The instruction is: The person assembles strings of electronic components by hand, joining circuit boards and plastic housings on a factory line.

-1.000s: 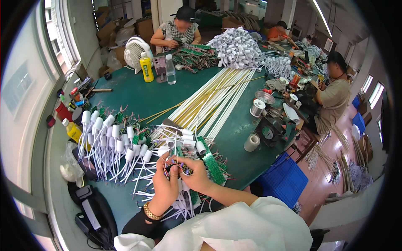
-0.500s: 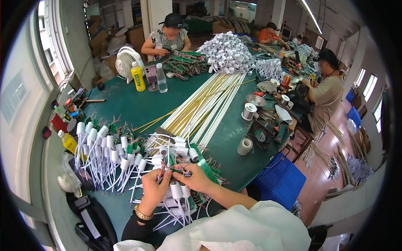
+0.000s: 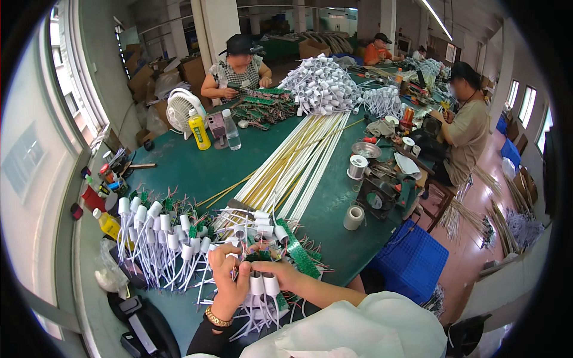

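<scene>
At the near edge of the table my left hand (image 3: 227, 283) and my right hand (image 3: 276, 273) come together around a small green circuit board (image 3: 258, 256). Thumbs and fingertips of both hands close on it; thin wires stick up beside it, and much of the board is hidden by my fingers. Just below my hands hang white cylindrical caps with white cables (image 3: 256, 284). More caps of this kind lie beyond my fingers, next to a long green circuit board strip (image 3: 301, 255). To the left is a large bunch of white capped cables (image 3: 164, 232) with green boards among them.
Long white and yellow strips (image 3: 286, 167) run up the table to a heap of white caps (image 3: 322, 86). Solder spools (image 3: 357, 167) and a thread spool (image 3: 353, 218) stand right. A blue crate (image 3: 409, 261) is beside the table. A fan (image 3: 185, 113) and bottles stand left; co-workers sit around.
The whole view has shifted slightly. My left hand's fingers have lifted and spread a little around the circuit board, and the board shows more between my hands.
</scene>
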`<state>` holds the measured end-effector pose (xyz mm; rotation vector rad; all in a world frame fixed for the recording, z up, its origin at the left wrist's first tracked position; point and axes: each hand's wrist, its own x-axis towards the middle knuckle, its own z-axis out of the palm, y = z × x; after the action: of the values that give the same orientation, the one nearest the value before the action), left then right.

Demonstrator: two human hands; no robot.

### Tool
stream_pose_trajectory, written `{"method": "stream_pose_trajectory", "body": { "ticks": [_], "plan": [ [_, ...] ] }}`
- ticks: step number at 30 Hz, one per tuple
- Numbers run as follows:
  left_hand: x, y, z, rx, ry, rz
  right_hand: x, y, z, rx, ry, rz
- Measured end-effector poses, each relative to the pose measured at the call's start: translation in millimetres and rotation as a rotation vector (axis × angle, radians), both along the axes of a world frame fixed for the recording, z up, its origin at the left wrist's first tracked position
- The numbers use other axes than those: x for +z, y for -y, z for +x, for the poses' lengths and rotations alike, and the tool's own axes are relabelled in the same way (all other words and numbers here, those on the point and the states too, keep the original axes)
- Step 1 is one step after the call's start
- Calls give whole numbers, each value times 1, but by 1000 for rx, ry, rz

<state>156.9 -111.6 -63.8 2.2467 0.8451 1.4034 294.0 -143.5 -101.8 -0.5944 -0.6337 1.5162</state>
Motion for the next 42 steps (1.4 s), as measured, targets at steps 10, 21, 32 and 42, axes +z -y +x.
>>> {"method": "stream_pose_trajectory", "body": {
  "ticks": [10,21,32,42],
  "plan": [
    [-3,1,4,147,23,113,17,9,5,437,-49,15],
    [38,23,-13,-77,-163,-350,13,17,-1,405,95,95],
    [17,37,-9,-468,309,-578,42,27,10,-98,26,214],
    [-2,64,11,-366,-20,-838,53,41,16,-358,-131,351]
  ]
}}
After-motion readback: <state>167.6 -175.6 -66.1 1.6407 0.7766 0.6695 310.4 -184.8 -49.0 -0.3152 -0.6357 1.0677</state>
